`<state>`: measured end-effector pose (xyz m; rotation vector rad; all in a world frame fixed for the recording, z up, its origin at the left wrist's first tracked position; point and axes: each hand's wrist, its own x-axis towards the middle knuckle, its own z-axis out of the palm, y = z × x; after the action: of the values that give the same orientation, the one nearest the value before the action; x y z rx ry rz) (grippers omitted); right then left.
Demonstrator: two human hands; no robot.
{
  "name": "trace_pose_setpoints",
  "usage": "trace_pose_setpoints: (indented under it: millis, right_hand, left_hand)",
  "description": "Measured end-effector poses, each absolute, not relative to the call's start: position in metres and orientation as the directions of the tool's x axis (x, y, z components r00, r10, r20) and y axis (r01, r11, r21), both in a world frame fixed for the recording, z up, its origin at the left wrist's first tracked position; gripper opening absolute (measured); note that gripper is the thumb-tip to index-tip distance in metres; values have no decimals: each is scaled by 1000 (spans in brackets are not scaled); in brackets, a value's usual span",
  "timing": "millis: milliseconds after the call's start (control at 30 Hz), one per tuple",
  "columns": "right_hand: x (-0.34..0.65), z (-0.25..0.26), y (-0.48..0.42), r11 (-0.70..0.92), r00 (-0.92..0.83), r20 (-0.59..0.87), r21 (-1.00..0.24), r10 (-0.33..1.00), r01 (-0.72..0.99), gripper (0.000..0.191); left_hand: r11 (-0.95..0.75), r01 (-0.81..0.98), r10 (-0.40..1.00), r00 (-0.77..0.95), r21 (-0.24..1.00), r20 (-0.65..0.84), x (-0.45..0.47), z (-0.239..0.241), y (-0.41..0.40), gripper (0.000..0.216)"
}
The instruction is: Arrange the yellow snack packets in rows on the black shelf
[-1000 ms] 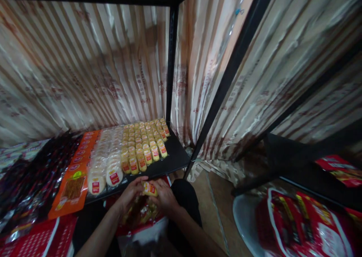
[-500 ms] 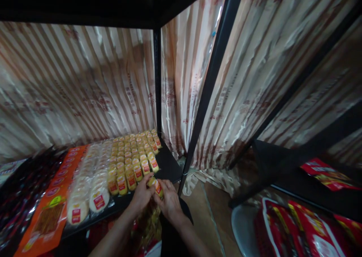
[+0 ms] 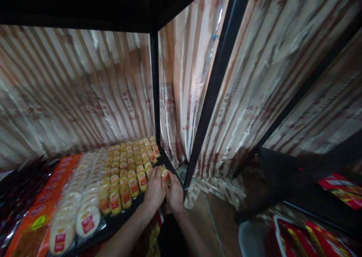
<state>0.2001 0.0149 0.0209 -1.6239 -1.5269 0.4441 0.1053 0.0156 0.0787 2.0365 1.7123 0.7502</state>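
Note:
A small yellow snack packet (image 3: 164, 174) with a red label is pinched between my two hands at the right front end of the packet rows. My left hand (image 3: 155, 189) is closed against its left side, fingers bent and partly hiding it. From the right, my right hand (image 3: 174, 193) grips the same packet with thumb and fingers. Rows of matching yellow packets (image 3: 124, 176) stand on the black shelf (image 3: 131, 208) just left of my hands, their front ones showing red labels.
Clear-wrapped stacks of round white cakes (image 3: 88, 219) lie left of the yellow packets, beside an orange snack bag (image 3: 46, 202) and dark shiny packages (image 3: 25, 193). A black post (image 3: 215, 87) rises to the right. Striped sheeting (image 3: 85, 87) hangs behind. Red packages (image 3: 319, 238) are at lower right.
My hands have moved right and slightly up with the yellow packet, toward the shelf's right edge. The view has shifted, so the goods on the shelf sit lower and further left.

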Motion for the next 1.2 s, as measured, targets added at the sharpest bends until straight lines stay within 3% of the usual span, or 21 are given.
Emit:
trace_pose_setpoints:
  millis: [133, 333, 600, 800, 933, 1200]
  right_hand:
    - [199, 19, 45, 85, 210, 269, -780, 940, 620, 42]
    - [188, 9, 79, 102, 170, 286, -734, 943, 671, 37]
    - [178, 1, 108, 83, 138, 275, -660, 951, 746, 37]
    - [173, -2, 116, 117, 97, 250, -718, 963, 686, 43]
    - [174, -5, 115, 128, 99, 240, -773, 966, 621, 43]
    - [181, -5, 120, 128, 96, 274, -697, 957, 706, 44]
  left_hand:
    - [-322, 867, 941, 250, 381, 227, 104, 73, 25, 48]
    - [-346, 898, 937, 320, 272, 136, 86, 70, 53, 50]
    - [-273, 917, 960, 278, 290, 25, 70, 93, 88, 51]
    - [-263, 894, 956, 291, 363, -24, 60, 94, 103, 44]
    - [-297, 911, 948, 318, 285, -29, 57, 90, 107, 45]
    - [-315, 921, 946, 325, 230, -8, 54, 87, 108, 46]
